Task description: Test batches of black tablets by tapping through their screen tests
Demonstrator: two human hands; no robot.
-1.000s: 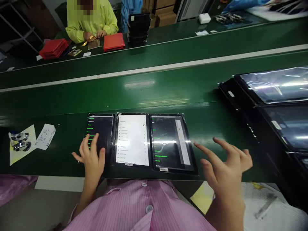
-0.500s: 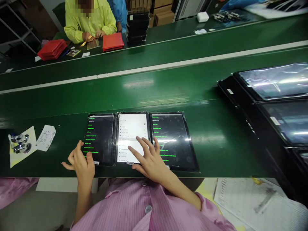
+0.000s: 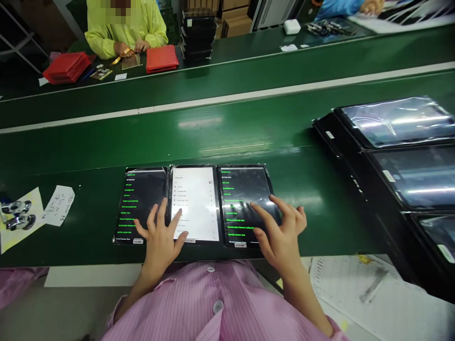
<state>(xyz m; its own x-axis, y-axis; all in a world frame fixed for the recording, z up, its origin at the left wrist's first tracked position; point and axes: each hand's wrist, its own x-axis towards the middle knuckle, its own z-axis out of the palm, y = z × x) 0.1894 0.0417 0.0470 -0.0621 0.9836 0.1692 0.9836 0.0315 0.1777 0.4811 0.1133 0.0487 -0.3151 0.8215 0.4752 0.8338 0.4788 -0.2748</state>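
Note:
Three tablets lie side by side on the green bench in front of me. The left tablet (image 3: pixel 144 194) and the right tablet (image 3: pixel 245 182) show green text lists on black screens. A white screen with a list and a toggle lights the middle tablet (image 3: pixel 197 203). My left hand (image 3: pixel 160 237) is spread over the seam between the left and middle tablets, its index finger and thumb over the white screen. Over the right tablet is my right hand (image 3: pixel 282 229), fingers apart, its index fingertip at the screen. Neither hand grips anything; I cannot tell whether the fingertips touch the glass.
Stacked tablets in black trays (image 3: pixel 387 177) stand at the right. A handwritten paper slip (image 3: pixel 59 204) and metal parts on yellow paper (image 3: pixel 17 220) lie at the left. Across the bench, a person in yellow (image 3: pixel 126 35) works beside red packets (image 3: pixel 161 59) and a black stack (image 3: pixel 197 35).
My right hand has moved from the middle tablet to the right one. My left hand has shifted right from the left tablet's edge to the middle tablet. The white list has changed.

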